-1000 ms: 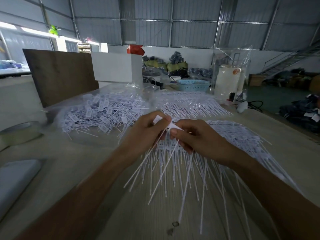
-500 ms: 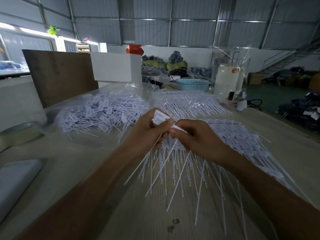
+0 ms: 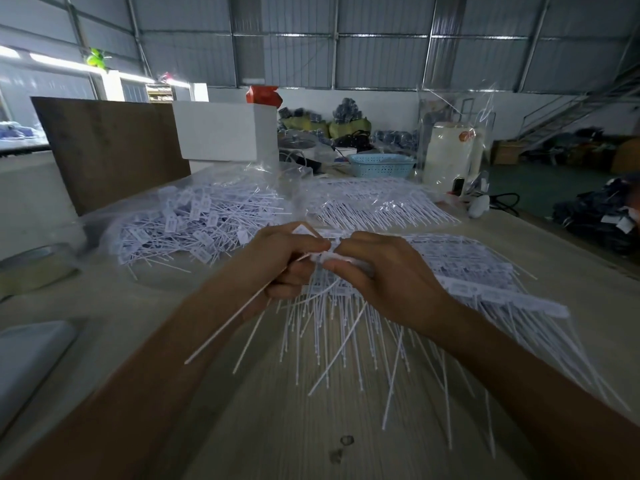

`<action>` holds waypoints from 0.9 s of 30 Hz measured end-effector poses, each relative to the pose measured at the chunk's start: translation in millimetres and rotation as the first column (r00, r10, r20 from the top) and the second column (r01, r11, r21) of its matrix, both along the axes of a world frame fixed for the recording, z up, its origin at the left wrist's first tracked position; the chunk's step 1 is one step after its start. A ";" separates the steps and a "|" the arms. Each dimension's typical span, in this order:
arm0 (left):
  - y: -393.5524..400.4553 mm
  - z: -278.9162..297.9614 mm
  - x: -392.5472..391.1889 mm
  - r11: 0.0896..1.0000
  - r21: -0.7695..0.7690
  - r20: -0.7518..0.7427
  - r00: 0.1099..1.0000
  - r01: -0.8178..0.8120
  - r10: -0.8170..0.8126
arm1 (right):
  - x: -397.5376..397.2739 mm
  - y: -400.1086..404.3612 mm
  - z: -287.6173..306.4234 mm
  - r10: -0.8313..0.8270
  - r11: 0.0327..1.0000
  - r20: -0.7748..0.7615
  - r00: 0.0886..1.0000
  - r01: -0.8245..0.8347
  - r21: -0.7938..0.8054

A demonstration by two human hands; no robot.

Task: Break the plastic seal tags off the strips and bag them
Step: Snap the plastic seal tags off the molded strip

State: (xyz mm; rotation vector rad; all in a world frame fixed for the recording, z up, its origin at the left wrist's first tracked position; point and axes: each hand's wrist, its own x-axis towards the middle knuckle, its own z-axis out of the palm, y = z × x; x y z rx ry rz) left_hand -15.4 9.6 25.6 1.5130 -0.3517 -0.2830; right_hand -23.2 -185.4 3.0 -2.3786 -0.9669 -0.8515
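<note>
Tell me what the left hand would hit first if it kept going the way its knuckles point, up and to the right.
The left hand would likely meet the right hand almost at once: their fingertips nearly touch over the tag strip. Depth is hard to judge.

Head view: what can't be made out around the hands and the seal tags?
- Break point: hidden between the left hand and right hand; fingers cover it, so whether the pinched tag is already off the strip cannot be told.
- Tag print: too small and blurred, also on the loose tags in the clear bag.
- Grey object: cut off by the left edge.
- Tape roll: partly cut off, dim.
</note>
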 end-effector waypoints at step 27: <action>-32.3 -21.2 -11.6 0.989 -0.117 0.072 0.992 -0.092 0.101 | -4.3 1.1 3.7 0.228 0.891 -0.309 0.923 -0.069 0.449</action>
